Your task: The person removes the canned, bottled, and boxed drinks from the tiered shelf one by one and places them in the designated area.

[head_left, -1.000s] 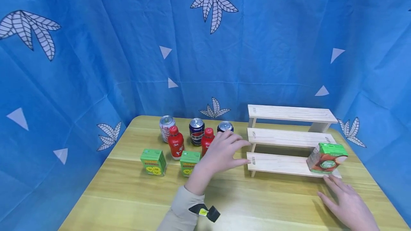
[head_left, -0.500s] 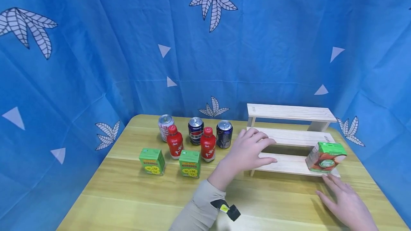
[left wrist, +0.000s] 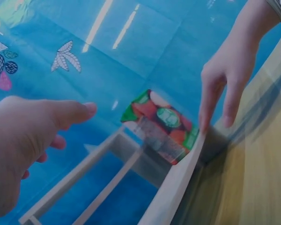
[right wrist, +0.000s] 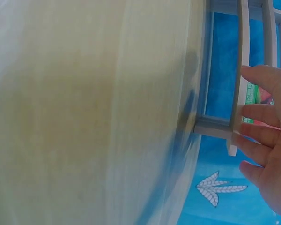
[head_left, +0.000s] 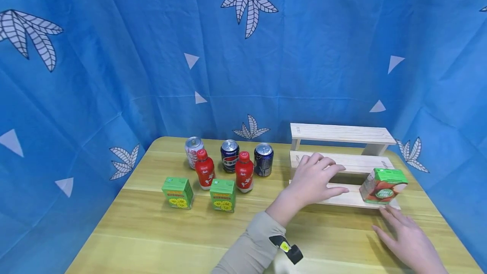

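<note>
A green juice carton (head_left: 383,186) with red fruit pictures stands at the right end of the lowest board of a three-tier wooden shelf (head_left: 344,133). My left hand (head_left: 313,180) hovers over the left part of the lower boards, fingers spread and holding nothing; the left wrist view shows its thumb (left wrist: 77,112) pointing toward the carton, apart from it. My right hand (head_left: 412,240) is at the front edge of the lowest board, fingertips right at the wood just below the carton. In the right wrist view its fingers (right wrist: 260,136) extend along that board's edge.
Left of the shelf stand two green cartons with yellow flowers (head_left: 178,193), two red bottles (head_left: 244,172), a white can (head_left: 194,149) and two dark blue cans (head_left: 264,160). A blue patterned curtain (head_left: 247,71) encloses the wooden table (head_left: 152,240).
My left hand has moved right, from beside the red bottle and cans to over the shelf, uncovering them. The right hand and the carton on the shelf stay about where they were.
</note>
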Tool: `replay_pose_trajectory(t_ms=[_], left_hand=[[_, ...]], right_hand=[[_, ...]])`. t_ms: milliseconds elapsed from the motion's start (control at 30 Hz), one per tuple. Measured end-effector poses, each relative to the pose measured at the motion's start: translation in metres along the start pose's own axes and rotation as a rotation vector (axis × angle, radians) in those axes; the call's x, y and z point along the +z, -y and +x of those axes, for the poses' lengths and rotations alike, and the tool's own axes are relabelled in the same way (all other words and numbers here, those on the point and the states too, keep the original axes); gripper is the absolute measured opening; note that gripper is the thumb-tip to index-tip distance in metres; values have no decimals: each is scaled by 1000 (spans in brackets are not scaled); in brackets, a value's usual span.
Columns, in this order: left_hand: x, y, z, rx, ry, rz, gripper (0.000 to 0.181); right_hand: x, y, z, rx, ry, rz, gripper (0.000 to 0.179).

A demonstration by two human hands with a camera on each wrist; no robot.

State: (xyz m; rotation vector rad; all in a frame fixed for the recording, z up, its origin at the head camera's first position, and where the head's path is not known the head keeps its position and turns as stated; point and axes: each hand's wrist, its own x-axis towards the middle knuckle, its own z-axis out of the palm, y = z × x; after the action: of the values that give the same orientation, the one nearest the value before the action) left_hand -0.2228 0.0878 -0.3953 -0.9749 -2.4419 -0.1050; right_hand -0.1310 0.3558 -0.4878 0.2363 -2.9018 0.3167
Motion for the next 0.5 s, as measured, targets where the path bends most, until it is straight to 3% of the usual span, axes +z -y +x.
replay_pose_trajectory(t_ms=[233,500], left_hand=[[12,-8,11,-13,35,-10,55],[23,-16,22,-20,44,-19,55]], right_hand=[[-1,1,0,15,32,-6,67],[-2,0,0,-9,-7,-10,64]])
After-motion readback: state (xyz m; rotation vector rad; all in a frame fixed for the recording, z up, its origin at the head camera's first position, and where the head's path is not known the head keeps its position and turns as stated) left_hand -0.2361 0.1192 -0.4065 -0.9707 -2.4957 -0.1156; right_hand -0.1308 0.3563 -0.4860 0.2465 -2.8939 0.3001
